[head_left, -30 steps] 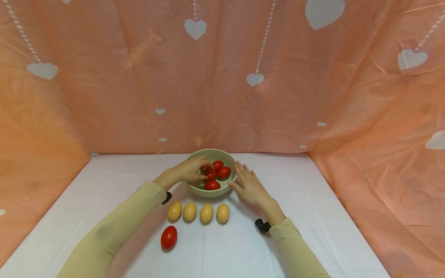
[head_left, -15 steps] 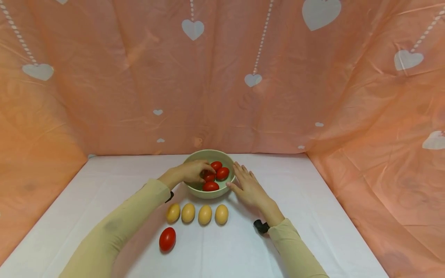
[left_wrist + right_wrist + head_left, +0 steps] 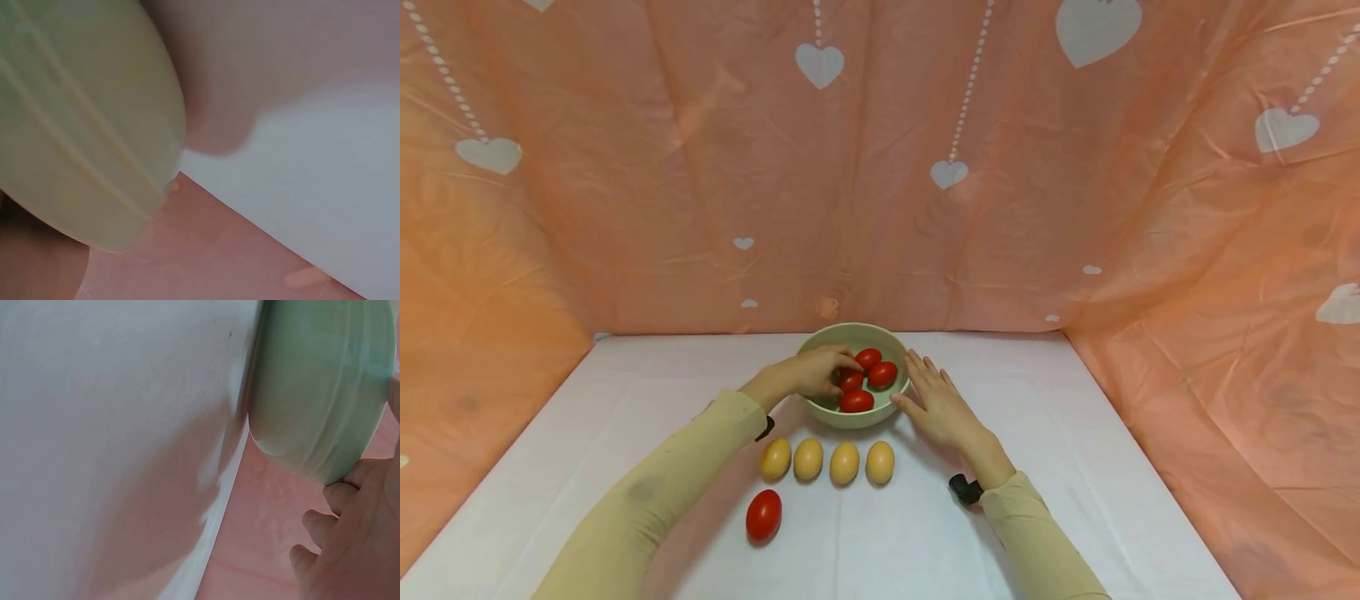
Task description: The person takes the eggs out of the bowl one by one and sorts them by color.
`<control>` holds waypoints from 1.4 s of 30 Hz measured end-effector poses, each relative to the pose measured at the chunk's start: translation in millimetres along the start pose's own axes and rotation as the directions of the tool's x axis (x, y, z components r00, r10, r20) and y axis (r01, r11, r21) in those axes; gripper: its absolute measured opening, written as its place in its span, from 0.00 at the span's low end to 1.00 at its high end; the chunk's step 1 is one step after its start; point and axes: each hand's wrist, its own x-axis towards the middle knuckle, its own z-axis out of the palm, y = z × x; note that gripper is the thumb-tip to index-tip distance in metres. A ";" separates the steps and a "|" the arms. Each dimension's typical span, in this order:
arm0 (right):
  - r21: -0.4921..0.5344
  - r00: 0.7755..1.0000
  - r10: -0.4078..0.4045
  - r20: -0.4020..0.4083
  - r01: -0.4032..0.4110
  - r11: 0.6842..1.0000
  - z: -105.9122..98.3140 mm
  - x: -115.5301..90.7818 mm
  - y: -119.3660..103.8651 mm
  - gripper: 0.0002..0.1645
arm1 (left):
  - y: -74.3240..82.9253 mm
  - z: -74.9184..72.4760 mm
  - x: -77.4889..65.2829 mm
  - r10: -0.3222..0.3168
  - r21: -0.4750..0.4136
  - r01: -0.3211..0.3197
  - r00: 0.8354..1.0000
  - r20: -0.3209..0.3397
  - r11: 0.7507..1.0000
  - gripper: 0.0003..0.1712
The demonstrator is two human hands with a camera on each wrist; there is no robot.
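Note:
A pale green bowl (image 3: 853,419) stands near the back of the table with several red eggs in it. My left hand (image 3: 812,371) reaches over the bowl's left rim, its fingers and thumb curled round a red egg (image 3: 851,382), partly hidden by the hand. Beside that egg lie another red egg (image 3: 856,402) and two more behind. Along the bowl's right rim, my right hand (image 3: 942,408) rests with its fingers extended. The right wrist view shows those fingertips (image 3: 340,495) right at the bowl's side (image 3: 319,394). In the left wrist view the bowl (image 3: 106,119) hides the grip.
Several yellow eggs (image 3: 844,462) form a row in front of the bowl. One more red egg (image 3: 763,517) lies nearer, at the row's left end. An orange cloth (image 3: 880,250) with white hearts hangs behind and at both sides of the white table (image 3: 1037,400).
My left hand has shifted slightly right and deeper over the bowl, covering more of the eggs at its left side. The right hand stays at the rim.

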 end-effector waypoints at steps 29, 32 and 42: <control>-0.001 1.000 -0.005 0.003 0.005 1.000 0.4 -0.1 -3.1 0.48 | 14.8 0.6 -29.4 -0.150 -0.160 0.123 0.973 -0.174 0.979 0.31; -0.004 1.000 -0.001 0.005 0.001 1.000 -0.1 -0.1 -4.8 0.48 | 19.9 -0.4 -36.8 -0.150 -0.192 0.108 0.964 -0.218 0.975 0.32; 0.011 1.000 0.001 -0.024 0.000 1.000 0.2 -2.2 -6.1 0.47 | 40.9 -5.5 -61.5 -0.134 -0.239 0.048 0.923 -0.361 0.970 0.32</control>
